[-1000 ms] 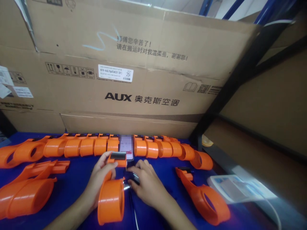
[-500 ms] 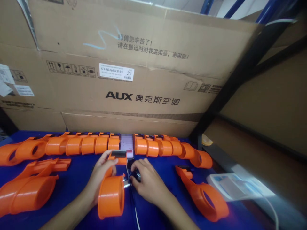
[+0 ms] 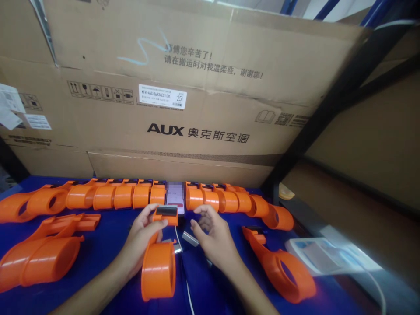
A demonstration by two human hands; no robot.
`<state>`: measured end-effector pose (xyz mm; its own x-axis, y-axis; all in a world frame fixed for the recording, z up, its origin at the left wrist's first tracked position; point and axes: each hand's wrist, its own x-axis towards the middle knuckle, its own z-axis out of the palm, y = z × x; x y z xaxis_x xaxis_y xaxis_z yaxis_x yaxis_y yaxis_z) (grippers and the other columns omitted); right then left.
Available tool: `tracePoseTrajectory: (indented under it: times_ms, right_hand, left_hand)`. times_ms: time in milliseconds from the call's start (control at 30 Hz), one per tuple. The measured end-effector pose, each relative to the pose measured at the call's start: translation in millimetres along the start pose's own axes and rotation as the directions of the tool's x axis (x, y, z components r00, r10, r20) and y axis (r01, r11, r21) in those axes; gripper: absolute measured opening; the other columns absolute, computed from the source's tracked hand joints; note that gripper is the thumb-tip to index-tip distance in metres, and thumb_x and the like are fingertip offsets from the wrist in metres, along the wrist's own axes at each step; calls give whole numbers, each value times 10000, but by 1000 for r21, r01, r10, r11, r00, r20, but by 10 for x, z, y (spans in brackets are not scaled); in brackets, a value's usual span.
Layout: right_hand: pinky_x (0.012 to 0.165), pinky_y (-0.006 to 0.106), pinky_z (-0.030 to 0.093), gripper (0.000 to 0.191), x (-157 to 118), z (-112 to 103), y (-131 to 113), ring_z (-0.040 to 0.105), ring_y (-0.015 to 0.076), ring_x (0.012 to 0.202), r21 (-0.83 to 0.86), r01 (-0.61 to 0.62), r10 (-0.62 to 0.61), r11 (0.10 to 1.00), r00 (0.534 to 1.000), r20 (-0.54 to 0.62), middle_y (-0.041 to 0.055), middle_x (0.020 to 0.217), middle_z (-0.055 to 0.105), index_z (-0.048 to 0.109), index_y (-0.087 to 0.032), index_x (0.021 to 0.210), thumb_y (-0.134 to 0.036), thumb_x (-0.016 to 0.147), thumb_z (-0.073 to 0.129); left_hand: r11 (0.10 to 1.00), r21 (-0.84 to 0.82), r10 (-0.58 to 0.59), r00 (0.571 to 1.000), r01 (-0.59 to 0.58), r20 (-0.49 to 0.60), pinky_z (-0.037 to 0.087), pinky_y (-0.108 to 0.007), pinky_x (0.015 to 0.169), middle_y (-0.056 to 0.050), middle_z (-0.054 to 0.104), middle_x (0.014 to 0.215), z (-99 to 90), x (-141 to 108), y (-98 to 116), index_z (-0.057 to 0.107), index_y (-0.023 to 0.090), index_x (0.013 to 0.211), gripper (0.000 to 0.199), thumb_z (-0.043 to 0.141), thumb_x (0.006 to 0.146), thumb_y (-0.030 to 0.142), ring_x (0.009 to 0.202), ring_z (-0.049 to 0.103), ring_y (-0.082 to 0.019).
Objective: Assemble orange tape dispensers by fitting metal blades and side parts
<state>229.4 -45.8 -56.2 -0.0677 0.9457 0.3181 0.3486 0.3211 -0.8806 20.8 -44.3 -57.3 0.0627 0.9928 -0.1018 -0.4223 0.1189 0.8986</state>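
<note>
My left hand [image 3: 139,238] is closed around the neck of an orange plastic part with a wide ring [image 3: 158,271] at its lower end. At the top of that part a black rectangular piece [image 3: 166,211] faces up, with my thumb just below it. My right hand [image 3: 216,238] is to the right, fingers curled but apart, with nothing visible in them. Beside its thumb is a small silver block [image 3: 190,239]; whether they touch, I cannot tell. Another small metallic piece [image 3: 177,248] shows by the ring's upper right edge. A white cable [image 3: 188,291] runs down between my hands.
A phone [image 3: 176,199] stands behind my hands amid a row of similar orange parts [image 3: 123,197]. More orange parts lie left [image 3: 49,258] and right [image 3: 290,275] on the blue surface [image 3: 111,238]. A large cardboard box [image 3: 203,96] forms the back, beside a black metal post [image 3: 311,109].
My right hand has drawn back to the right from the orange part, and its fingers have opened. The silver block now shows between them. The held part has shifted slightly right in view.
</note>
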Motion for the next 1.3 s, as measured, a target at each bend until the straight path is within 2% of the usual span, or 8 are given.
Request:
tracePoseTrajectory:
  times_ms: [100, 267, 467, 600, 767, 900, 1000, 1300]
  right_hand:
    - [654, 291, 531, 186, 5, 15, -21, 664, 180, 709, 141, -39, 40, 989, 999, -2, -17, 789, 645, 567, -242, 1052, -289, 910, 678]
    - [775, 344, 553, 319, 45, -4, -101, 685, 198, 822, 218, -85, 76, 972, 996, 49, 50, 989, 734, 690, -224, 1192, -340, 898, 730]
    - [717, 264, 517, 204, 0, 11, -153, 655, 151, 772, 389, -160, 127, 907, 986, 109, 6, 887, 720, 680, -225, 1019, -379, 903, 746]
    - [645, 224, 480, 245, -36, 47, -164, 626, 130, 690, 424, -200, 161, 883, 979, 126, -30, 776, 695, 591, -249, 1054, -440, 943, 698]
    - [652, 229, 486, 247, -26, 67, -170, 624, 143, 742, 348, -130, 109, 929, 991, 79, 4, 848, 673, 646, -211, 955, -456, 953, 679]
    - [628, 252, 492, 220, -45, 63, -170, 626, 149, 646, 251, -83, 79, 964, 997, 26, -21, 712, 638, 614, -222, 978, -441, 987, 627]
    - [680, 279, 514, 172, -94, 72, -185, 675, 177, 688, 138, -41, 42, 990, 999, 0, -19, 700, 651, 551, -240, 980, -406, 1020, 574]
    - [614, 249, 429, 141, -131, 102, -265, 555, 144, 634, -11, 91, -90, 996, 994, 57, -38, 720, 561, 490, -248, 881, -289, 995, 562]
  left_hand:
    - [999, 30, 18, 1000, -19, 14, 372, -177, 413, 80, 605, 607, 17, -31, 13, 642, 224, 1121, 452, 845, 731, 325, 402, 439, -65]
    - [992, 94, 77, 996, -81, 46, 396, -173, 421, 68, 650, 710, 16, -41, -23, 629, 235, 1109, 417, 839, 763, 334, 420, 475, -56]
    - [982, 141, 116, 989, -129, 96, 406, -153, 435, 48, 671, 876, 31, -69, -54, 588, 248, 1119, 363, 806, 833, 300, 459, 466, -27]
    - [972, 173, 139, 983, -158, 117, 405, -147, 438, 57, 631, 869, 41, -92, -49, 579, 254, 1123, 324, 776, 871, 311, 486, 467, -31]
    - [967, 189, 152, 982, -172, 113, 417, -154, 449, 50, 633, 898, 19, -84, -65, 568, 261, 1147, 337, 766, 883, 329, 504, 454, -37]
    - [964, 195, 161, 981, -181, 113, 423, -163, 454, 27, 659, 914, 34, -96, -59, 568, 251, 1154, 336, 756, 889, 335, 527, 460, -54]
    - [961, 201, 169, 980, -188, 109, 421, -163, 451, 11, 683, 925, 68, -119, -32, 574, 245, 1143, 323, 751, 889, 335, 535, 464, -63]
    - [963, 193, 173, 981, -187, 85, 440, -170, 460, 16, 699, 919, 85, -128, -11, 595, 263, 1116, 319, 776, 865, 341, 545, 508, -75]
